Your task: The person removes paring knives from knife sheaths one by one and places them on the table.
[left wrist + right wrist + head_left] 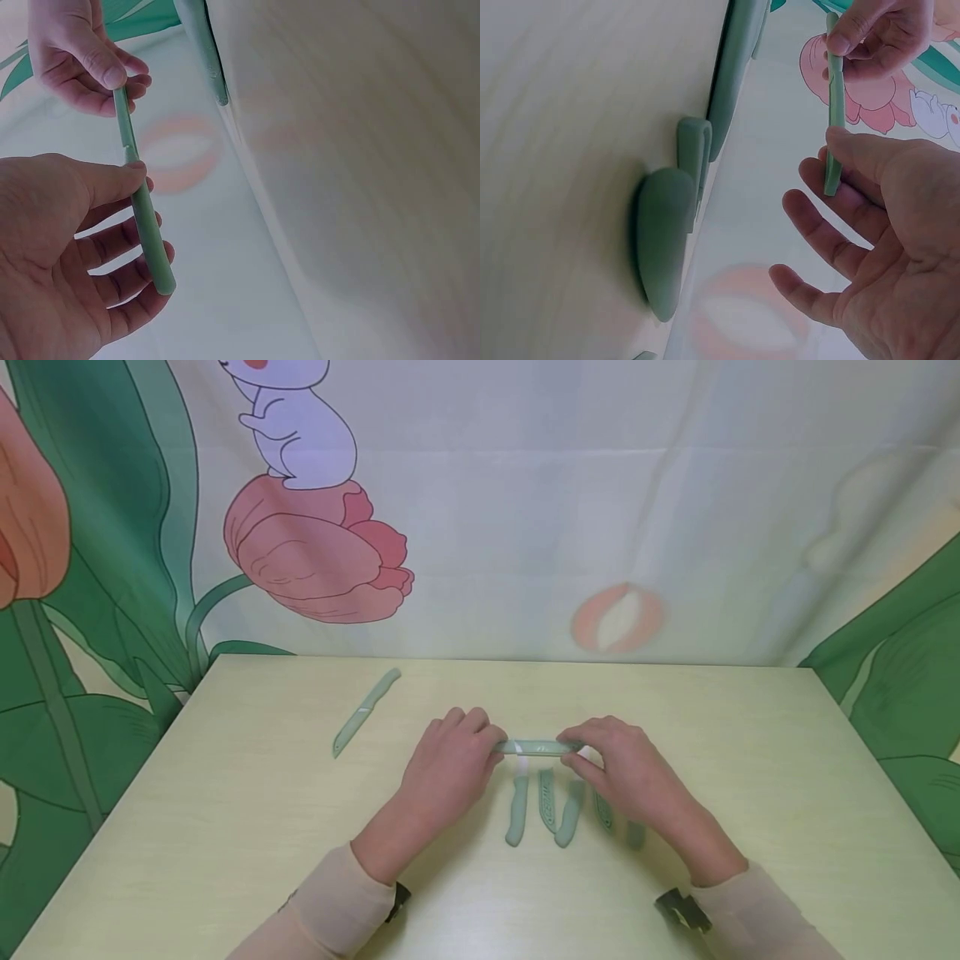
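Observation:
A green knife in its green sheath (pixel 542 747) is held level above the table between both hands. My left hand (pixel 453 764) pinches the knife's handle (pixel 152 240) between thumb and fingers. The tip end of the sheath (pixel 837 112) is pinched by the thumb and fingers of my right hand (pixel 633 768), its other fingers spread loosely. Sheath and handle meet near the left thumb; no bare blade is plainly visible there. Below the hands lie a green-handled knife (pixel 517 814), a perforated green sheath (pixel 547 802) and another knife handle (pixel 570 817).
Partly behind the right hand lie a second loose sheath (pixel 603 811) and a further green handle (pixel 636 836). A sheathed knife (pixel 364 713) rests at the table's back left. The pale table (pixel 247 827) ends at a printed curtain (pixel 510 527).

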Demonstrator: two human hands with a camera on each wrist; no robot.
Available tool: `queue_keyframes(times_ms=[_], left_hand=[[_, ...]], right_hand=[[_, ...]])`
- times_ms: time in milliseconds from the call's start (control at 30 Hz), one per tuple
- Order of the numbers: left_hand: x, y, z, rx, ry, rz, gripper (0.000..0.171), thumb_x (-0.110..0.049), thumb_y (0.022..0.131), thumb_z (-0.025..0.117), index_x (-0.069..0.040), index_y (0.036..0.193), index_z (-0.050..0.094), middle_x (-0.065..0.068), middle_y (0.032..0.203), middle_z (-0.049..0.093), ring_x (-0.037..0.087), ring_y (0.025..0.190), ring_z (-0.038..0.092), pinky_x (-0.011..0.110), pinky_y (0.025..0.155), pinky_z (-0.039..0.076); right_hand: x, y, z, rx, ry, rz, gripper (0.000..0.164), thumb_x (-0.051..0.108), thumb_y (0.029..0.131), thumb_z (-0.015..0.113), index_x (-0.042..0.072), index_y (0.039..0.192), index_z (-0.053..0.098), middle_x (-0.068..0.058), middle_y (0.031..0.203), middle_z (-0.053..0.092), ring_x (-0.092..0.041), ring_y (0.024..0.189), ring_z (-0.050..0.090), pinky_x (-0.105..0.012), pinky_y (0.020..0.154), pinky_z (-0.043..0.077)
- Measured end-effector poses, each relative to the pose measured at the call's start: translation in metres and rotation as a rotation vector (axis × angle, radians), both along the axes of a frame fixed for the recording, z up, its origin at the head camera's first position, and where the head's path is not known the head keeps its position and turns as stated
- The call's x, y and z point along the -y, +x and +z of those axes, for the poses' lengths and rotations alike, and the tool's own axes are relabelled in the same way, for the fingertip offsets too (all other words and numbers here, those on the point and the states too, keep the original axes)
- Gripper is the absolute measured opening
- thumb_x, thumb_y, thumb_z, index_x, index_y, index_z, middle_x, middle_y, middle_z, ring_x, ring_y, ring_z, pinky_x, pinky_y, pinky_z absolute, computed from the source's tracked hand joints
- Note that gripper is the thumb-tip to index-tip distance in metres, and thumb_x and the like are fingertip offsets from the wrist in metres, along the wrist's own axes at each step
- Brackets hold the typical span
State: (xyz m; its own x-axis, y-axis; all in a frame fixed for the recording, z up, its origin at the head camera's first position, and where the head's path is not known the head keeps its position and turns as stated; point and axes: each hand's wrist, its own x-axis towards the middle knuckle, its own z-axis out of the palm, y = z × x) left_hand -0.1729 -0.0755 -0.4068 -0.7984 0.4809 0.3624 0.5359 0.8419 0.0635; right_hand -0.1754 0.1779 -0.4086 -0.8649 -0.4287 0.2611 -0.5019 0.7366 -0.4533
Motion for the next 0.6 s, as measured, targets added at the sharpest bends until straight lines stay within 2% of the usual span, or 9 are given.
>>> queue_keyframes(times_ms=[233,400,600], left_hand=[[-0.0015,0.0003,-0.0003,-0.006,-0.020,-0.001,0.014,-0.020,0.093,0.084,-0.017,0.106,0.079,-0.002,0.088,0.058,0.020,0.078,0.049,0.031,0.067,0.044],[-0.0038,0.0017,0.0008,0.001,-0.028,-0.004,0.014,-0.020,0.093,0.084,-0.015,0.105,0.078,-0.001,0.088,0.057,0.020,0.078,0.049,0.031,0.067,0.044],[-0.0070,0.0040,0.0009,0.000,-0.035,-0.011,0.014,-0.020,0.093,0.084,-0.015,0.105,0.078,-0.001,0.087,0.056,0.019,0.076,0.046,0.030,0.066,0.042]], right_hand=[[0.0008,-0.0002,0.0015,0.031,0.029,-0.008,0.024,0.012,0.096,0.080,0.007,0.120,0.077,-0.007,0.117,0.076,-0.032,0.114,0.069,-0.052,0.098,0.055],[0.0018,0.0004,0.0046,0.042,0.067,-0.015,0.036,0.017,0.094,0.083,0.006,0.128,0.074,-0.008,0.121,0.075,-0.031,0.114,0.069,-0.051,0.099,0.055],[0.0046,0.0021,0.0096,-0.021,0.115,0.007,0.047,0.024,0.091,0.086,0.008,0.133,0.072,-0.009,0.126,0.074,-0.031,0.113,0.069,-0.051,0.098,0.055]])
